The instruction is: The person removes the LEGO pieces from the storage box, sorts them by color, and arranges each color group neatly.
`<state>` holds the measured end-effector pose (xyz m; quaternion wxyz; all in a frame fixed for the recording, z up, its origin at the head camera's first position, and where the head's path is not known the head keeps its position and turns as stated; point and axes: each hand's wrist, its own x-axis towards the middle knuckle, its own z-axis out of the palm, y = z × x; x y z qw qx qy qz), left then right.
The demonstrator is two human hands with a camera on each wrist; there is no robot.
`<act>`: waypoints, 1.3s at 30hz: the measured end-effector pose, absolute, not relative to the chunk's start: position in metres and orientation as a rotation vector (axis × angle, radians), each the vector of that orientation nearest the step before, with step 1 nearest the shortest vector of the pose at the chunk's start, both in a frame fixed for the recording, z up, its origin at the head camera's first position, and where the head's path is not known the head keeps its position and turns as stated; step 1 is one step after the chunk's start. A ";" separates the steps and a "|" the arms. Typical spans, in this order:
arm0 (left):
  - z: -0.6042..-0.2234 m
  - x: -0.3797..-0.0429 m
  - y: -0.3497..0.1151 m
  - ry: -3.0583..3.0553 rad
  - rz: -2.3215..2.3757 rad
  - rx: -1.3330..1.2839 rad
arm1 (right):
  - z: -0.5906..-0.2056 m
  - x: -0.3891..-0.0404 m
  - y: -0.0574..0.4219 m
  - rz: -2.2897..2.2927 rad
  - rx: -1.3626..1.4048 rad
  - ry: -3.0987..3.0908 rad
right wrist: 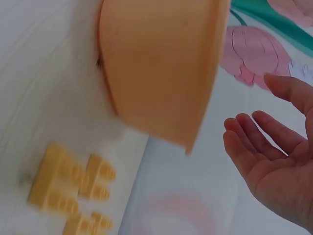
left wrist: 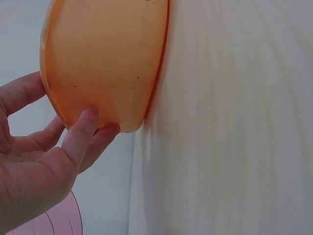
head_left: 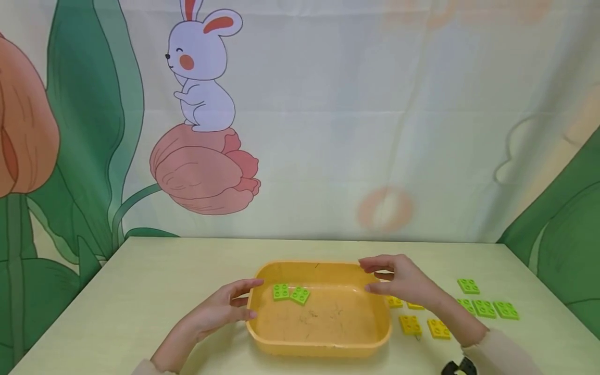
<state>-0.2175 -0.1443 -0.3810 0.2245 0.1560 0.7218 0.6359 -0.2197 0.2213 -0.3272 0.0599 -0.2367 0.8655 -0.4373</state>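
Note:
A yellow-orange plastic tray (head_left: 323, 349) stands on the table with two lime-green building bricks, a left one (head_left: 281, 292) and a right one (head_left: 300, 296), lying near its far left corner. My left hand (head_left: 220, 307) holds the tray's left end, its fingertips at the rim. In the left wrist view, the thumb and fingers spread around the end wall (left wrist: 107, 63). My right hand (head_left: 403, 281) hovers at the far right corner with fingers loosely bent. The right wrist view shows that hand (right wrist: 279, 161) apart from the tray's wall (right wrist: 161, 63), with nothing in it.
Several yellow bricks (head_left: 410, 325) lie right of the tray, some partly hidden behind the tray and right arm. Farther right are several green bricks (head_left: 484, 308), one (head_left: 468, 286) set behind the others. A printed curtain (head_left: 319, 130) hangs along the table's back edge.

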 end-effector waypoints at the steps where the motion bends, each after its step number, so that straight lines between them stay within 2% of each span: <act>1: -0.381 -0.217 -0.145 1.995 1.753 0.430 | -0.329 -0.221 0.214 -1.320 -0.733 2.609; 12: -0.383 -0.219 -0.145 1.977 1.765 0.433 | -0.357 -0.232 0.152 -1.260 -0.807 2.569; 20: -0.382 -0.218 -0.146 1.984 1.765 0.428 | -0.374 -0.237 0.117 -1.186 -0.758 2.661; 39: -0.380 -0.217 -0.144 1.975 1.767 0.451 | -0.393 -0.241 0.103 -0.925 -0.846 2.780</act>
